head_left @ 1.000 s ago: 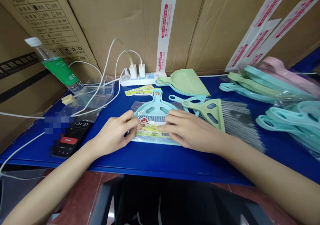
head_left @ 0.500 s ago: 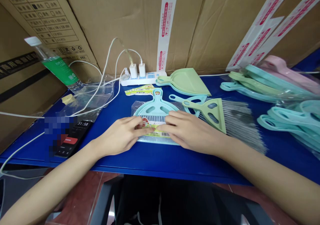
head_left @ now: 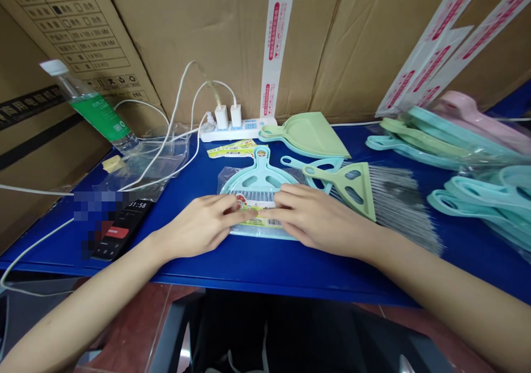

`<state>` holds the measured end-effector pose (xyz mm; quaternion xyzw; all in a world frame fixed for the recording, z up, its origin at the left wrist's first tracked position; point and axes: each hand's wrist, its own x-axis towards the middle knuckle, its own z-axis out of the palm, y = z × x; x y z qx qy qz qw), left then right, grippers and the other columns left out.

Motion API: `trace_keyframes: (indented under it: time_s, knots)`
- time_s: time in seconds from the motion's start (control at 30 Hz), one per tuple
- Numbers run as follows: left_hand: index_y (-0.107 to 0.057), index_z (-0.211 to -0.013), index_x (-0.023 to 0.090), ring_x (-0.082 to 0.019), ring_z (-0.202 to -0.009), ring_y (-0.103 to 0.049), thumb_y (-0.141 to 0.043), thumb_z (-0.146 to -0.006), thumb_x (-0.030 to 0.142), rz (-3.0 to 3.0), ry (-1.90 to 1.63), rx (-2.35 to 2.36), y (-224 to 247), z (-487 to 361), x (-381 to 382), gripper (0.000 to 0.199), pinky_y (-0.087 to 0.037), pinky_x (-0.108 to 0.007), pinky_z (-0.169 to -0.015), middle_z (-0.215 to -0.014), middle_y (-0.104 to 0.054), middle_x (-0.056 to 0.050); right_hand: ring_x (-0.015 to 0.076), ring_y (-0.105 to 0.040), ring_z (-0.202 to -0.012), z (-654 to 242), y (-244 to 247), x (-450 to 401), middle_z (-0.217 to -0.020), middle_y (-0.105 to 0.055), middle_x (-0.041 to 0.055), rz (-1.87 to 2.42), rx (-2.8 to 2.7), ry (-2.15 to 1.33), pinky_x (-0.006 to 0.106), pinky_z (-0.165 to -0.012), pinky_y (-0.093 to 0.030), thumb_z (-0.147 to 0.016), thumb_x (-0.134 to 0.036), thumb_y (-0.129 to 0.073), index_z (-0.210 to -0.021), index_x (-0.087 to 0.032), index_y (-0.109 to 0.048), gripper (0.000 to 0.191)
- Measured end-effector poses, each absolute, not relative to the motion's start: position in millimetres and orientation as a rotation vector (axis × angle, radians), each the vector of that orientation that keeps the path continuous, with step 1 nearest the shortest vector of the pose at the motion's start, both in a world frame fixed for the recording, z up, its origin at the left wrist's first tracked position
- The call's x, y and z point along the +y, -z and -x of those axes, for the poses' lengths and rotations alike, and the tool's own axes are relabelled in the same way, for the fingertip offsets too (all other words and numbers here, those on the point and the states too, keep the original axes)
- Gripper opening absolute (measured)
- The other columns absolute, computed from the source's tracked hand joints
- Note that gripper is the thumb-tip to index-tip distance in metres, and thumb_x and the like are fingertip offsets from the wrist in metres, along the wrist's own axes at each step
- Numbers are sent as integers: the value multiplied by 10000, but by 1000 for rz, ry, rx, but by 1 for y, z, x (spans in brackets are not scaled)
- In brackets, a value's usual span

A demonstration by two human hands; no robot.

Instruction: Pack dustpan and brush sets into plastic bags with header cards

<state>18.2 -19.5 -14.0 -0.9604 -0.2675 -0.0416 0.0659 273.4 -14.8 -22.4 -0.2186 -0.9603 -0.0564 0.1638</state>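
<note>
– Where is the brush set (head_left: 262, 176)?
– Flat on the blue table (head_left: 257, 268), between the person's two hands, bagged in clear film (head_left: 226, 172)
– And which way does it point?
– Its handle (head_left: 261, 154) points away from the person, toward the power strip (head_left: 261, 124). The long axis runs nearly straight out from the body, with the wide edge on the near side
– How are the fingers?
– The left hand (head_left: 207, 221) has its fingers bent and narrow, the tips on the label (head_left: 260, 202). The right hand (head_left: 319, 218) curls over the set's right side, fingers close together, tips on the label too. One cannot tell whether either pinches the film
– What lies nearby?
– A green brush (head_left: 341, 182) just beyond the right hand, its handle end pointing left and bristles right. Farther back, a green pan (head_left: 315, 135) sits beside the power strip
</note>
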Motion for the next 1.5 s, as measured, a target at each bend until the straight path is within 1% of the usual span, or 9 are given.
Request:
trace_keyframes:
  time_s: [0.27, 0.4, 0.5, 0.7, 0.83, 1.0, 1.27, 1.5]
  knots:
    - [-580, -1291, 254, -158, -788, -598, -371, -897, 80, 2865, 97, -816, 14, -21, -20, 478, -545, -297, -750, -897, -572, -29, 211, -485, -772, -271, 22, -15, -768, -598, 58, 637, -2757, 150, 333, -703, -409, -912, -82, -447, -1013, -152, -720, 300]
    - [-597, -1267, 239, -159, -785, -599, -363, -895, 70, 2872, 146, -803, 12, -21, -21, 471, -539, -295, -733, -902, -583, -31, 203, -482, -760, -272, 20, -14, -757, -587, 47, 634, -2715, 68, 319, -687, -410, -905, -74, -451, -1017, -163, -725, 309]
    - [-608, -1254, 228, -156, -775, -590, -365, -896, 71, 2874, 161, -809, 12, -20, -21, 460, -535, -292, -743, -874, -581, -27, 195, -474, -738, -274, 18, -14, -723, -563, 38, 637, -2702, 33, 307, -668, -405, -915, -73, -437, -977, -170, -736, 320]
    - [-615, -1244, 225, -167, -847, -591, -382, -886, 65, 2894, 175, -844, 11, -18, -21, 457, -533, -300, -782, -911, -602, -39, 198, -481, -751, -274, 17, -14, -723, -566, 42, 658, -2723, 16, 318, -679, -415, -927, -89, -409, -988, -185, -738, 348]
    - [-626, -1232, 229, -170, -832, -583, -395, -876, 62, 2895, 208, -825, 11, -18, -21, 456, -524, -293, -740, -907, -603, -39, 198, -483, -748, -275, 17, -14, -723, -573, 46, 656, -2715, 20, 320, -678, -424, -934, -96, -396, -986, -187, -738, 358]
    - [-658, -1164, 208, -184, -801, -582, -402, -872, 60, 2880, 271, -796, 10, -17, -21, 416, -506, -297, -680, -887, -600, -45, 194, -486, -747, -276, 17, -13, -737, -582, 50, 652, -2713, 1, 310, -662, -422, -936, -90, -402, -970, -170, -740, 349]
    - [-652, -1159, 219, -178, -814, -589, -412, -866, 62, 2881, 239, -827, 11, -14, -21, 410, -506, -288, -700, -913, -608, -45, 192, -490, -744, -276, 18, -14, -736, -581, 49, 650, -2690, -27, 306, -647, -418, -943, -89, -409, -909, -154, -732, 332]
    - [-655, -1149, 203, -170, -782, -587, -397, -876, 63, 2875, 278, -787, 10, -15, -21, 402, -506, -280, -699, -879, -602, -39, 194, -491, -757, -276, 17, -14, -750, -590, 48, 668, -2698, -46, 315, -665, -424, -945, -99, -408, -889, -163, -721, 325]
